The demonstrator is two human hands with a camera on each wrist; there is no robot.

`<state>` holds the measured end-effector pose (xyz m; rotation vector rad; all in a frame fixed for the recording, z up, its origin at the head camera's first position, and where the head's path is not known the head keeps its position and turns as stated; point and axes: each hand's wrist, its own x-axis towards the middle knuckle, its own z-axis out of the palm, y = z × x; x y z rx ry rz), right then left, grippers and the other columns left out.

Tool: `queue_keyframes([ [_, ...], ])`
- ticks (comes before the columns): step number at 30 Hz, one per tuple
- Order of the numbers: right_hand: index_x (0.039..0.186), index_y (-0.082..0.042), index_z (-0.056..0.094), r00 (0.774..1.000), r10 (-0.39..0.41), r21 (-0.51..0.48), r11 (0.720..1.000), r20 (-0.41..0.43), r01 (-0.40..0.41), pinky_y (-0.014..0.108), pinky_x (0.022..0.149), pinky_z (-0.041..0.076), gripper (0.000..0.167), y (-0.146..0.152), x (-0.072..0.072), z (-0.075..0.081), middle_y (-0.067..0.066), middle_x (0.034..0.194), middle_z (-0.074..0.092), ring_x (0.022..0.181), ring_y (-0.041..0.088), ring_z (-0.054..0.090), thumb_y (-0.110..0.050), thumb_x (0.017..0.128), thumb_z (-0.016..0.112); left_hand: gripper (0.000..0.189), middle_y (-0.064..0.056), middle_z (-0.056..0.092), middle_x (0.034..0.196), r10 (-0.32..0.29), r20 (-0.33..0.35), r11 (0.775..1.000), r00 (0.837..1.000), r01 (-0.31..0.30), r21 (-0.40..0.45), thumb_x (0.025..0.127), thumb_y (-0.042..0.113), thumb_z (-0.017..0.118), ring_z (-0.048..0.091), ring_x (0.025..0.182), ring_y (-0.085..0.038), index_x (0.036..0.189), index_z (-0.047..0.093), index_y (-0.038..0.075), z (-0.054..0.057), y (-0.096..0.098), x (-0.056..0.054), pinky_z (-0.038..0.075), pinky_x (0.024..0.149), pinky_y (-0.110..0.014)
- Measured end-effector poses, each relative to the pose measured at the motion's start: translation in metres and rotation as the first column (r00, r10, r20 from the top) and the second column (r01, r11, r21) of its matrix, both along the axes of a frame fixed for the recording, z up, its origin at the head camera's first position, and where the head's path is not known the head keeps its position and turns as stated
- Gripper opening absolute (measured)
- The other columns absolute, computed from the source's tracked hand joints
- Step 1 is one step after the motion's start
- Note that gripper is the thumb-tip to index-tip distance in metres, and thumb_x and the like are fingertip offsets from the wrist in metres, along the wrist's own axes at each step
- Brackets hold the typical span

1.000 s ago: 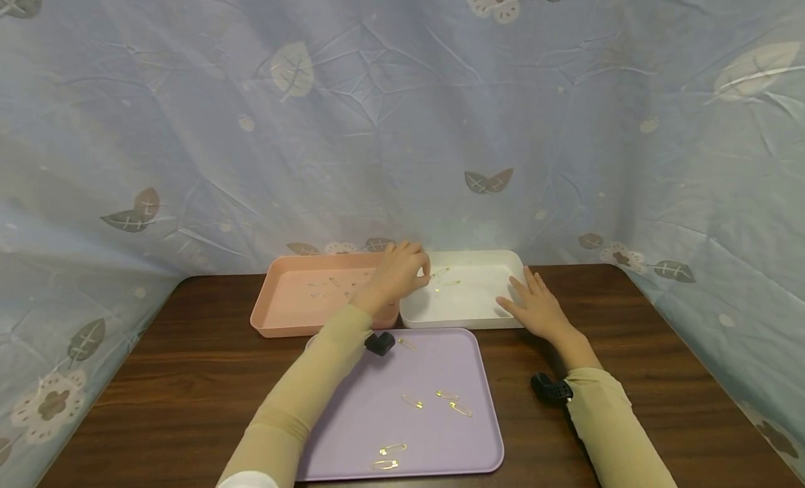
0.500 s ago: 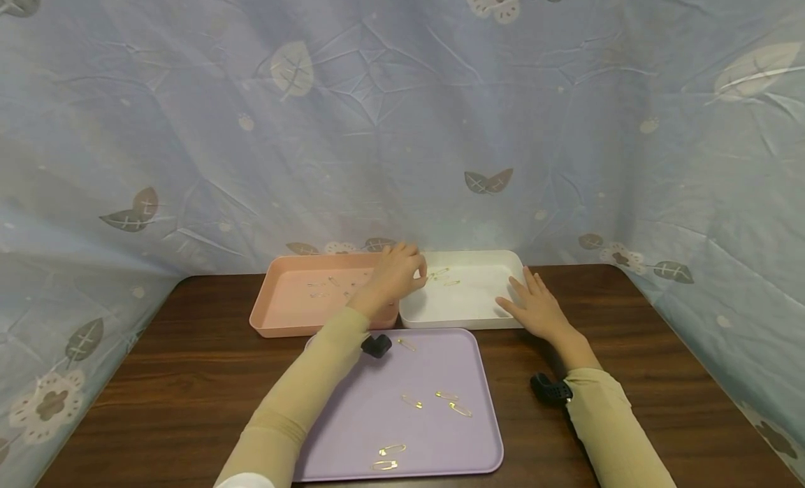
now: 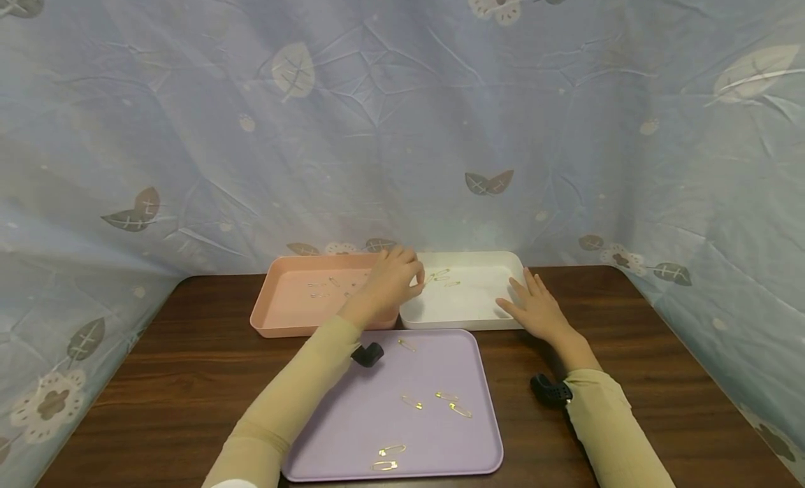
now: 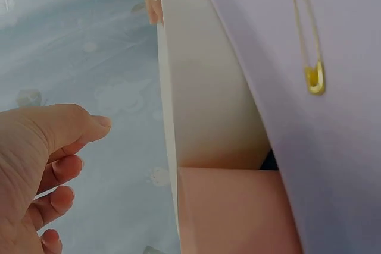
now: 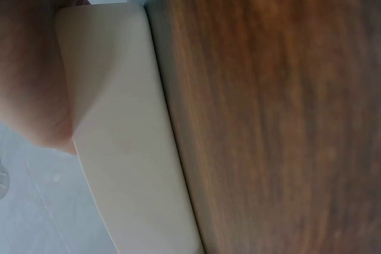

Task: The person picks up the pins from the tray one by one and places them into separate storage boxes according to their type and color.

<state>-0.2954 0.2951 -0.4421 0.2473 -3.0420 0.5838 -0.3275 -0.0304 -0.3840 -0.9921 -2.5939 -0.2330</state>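
My left hand (image 3: 391,277) hovers where the pink tray (image 3: 277,310) meets the white tray (image 3: 481,299). Its fingers are loosely curled, and the left wrist view shows nothing between thumb (image 4: 89,128) and fingers. Several gold safety pins (image 3: 442,278) lie in the white tray, just right of that hand. Spread fingers of my right hand (image 3: 539,310) rest at the white tray's right rim; in the right wrist view the tray's outer wall (image 5: 125,123) hides most of them. Silver safety pins (image 3: 319,295) lie scattered in the pink tray, partly covered by my left hand.
A purple tray (image 3: 453,446) sits in front of the other two, with several gold safety pins (image 3: 460,410) spread over it; one safety pin (image 4: 308,40) shows close up below my left wrist. Dark wooden table (image 3: 163,404) surrounds the trays. A patterned curtain (image 3: 402,124) hangs behind.
My left hand has parted its thumb and index finger and drawn slightly back to the left. One more gold safety pin shows in the white tray. The right hand has stayed put.
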Motion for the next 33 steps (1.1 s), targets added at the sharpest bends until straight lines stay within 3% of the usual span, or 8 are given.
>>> queue_keyframes([
  [12, 0.153, -0.003, 0.027, 1.0, 0.005, -0.008, 1.0, 0.014, -0.005, 0.071, 0.113, 0.009, 0.081, 0.0, 0.001, 0.001, 0.027, 0.161, 0.002, 0.147, 0.051, 0.002, -0.059, 0.097, 0.042, 0.008, 0.002, 0.057, 0.095, -0.065, -0.054, 0.998, 0.996, 0.064, -0.027, 0.088, 0.028, 0.07, 0.049, 0.093, -0.019, 0.085, 0.067, 0.021, 0.004, -0.008, 0.025, 0.037, 0.099, -0.044],
  [18, 0.153, -0.003, 0.027, 1.0, 0.013, -0.015, 1.0, 0.012, -0.013, 0.07, 0.113, 0.008, 0.079, 0.0, 0.002, 0.002, 0.028, 0.161, 0.001, 0.147, 0.052, 0.002, -0.058, 0.097, 0.042, 0.008, 0.004, 0.056, 0.091, -0.107, -0.085, 0.994, 0.991, 0.106, -0.018, 0.086, 0.028, 0.072, 0.045, 0.086, -0.017, 0.083, 0.067, 0.022, -0.003, -0.013, 0.037, 0.036, 0.083, -0.037],
  [24, 0.153, -0.003, 0.027, 1.0, 0.013, -0.017, 1.0, 0.011, -0.013, 0.069, 0.114, 0.008, 0.079, 0.001, 0.003, 0.002, 0.028, 0.161, 0.001, 0.147, 0.052, 0.002, -0.057, 0.097, 0.042, 0.009, 0.007, 0.056, 0.087, -0.136, -0.127, 0.991, 0.982, 0.135, -0.02, 0.085, 0.027, 0.073, 0.045, 0.081, -0.014, 0.082, 0.065, 0.023, -0.013, -0.016, 0.05, 0.033, 0.076, -0.031],
  [33, 0.153, -0.003, 0.027, 1.0, 0.01, -0.005, 1.0, 0.011, -0.01, 0.069, 0.114, 0.009, 0.08, 0.001, 0.001, 0.0, 0.028, 0.161, 0.002, 0.147, 0.051, 0.002, -0.059, 0.097, 0.041, 0.01, 0.01, 0.053, 0.075, -0.165, -0.088, 0.986, 0.982, 0.163, -0.026, 0.083, 0.023, 0.072, 0.044, 0.072, -0.01, 0.078, 0.063, 0.023, -0.021, -0.02, 0.064, 0.029, 0.07, -0.026],
])
